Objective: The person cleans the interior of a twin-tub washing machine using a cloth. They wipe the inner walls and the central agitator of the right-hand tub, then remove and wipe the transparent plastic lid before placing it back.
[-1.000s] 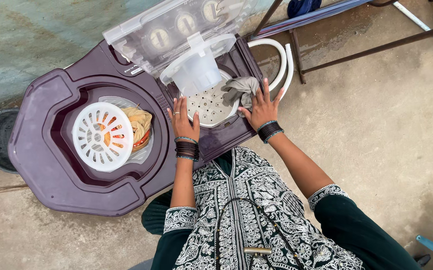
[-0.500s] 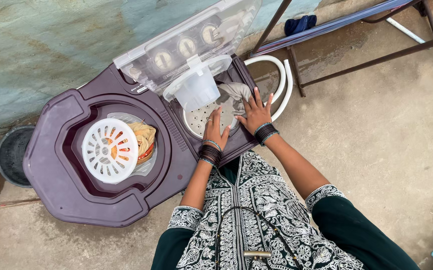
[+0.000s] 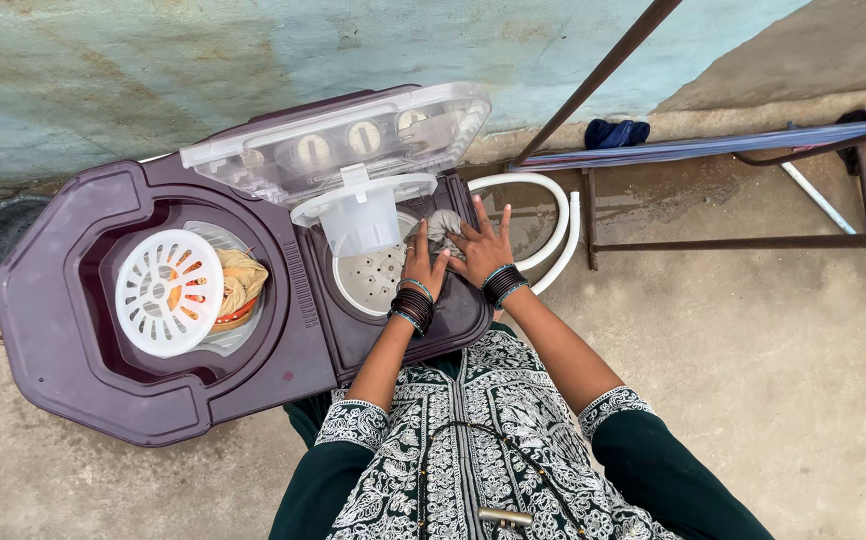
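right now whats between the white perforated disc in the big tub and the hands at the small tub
In the head view, yellow-orange wet laundry lies beside the white disc, then the ribbed purple divider of the washer and the perforated spinner tub, before the left hand.

A deep purple twin-tub washing machine [image 3: 63,330] with a clear, colourless raised lid [image 3: 333,145] stands against a weathered pale blue-green wall [image 3: 153,60]; a white slotted disc [image 3: 168,292] covers yellow and orange-red laundry [image 3: 241,285], while grey cloth [image 3: 446,224] lies in the white perforated spin tub [image 3: 373,280]. Black bangles edged in teal ring both wrists, above a black tunic [image 3: 473,450] patterned with dense white embroidery and dark green sleeves; a white hose [image 3: 553,215] curls over grey-brown concrete [image 3: 753,380]
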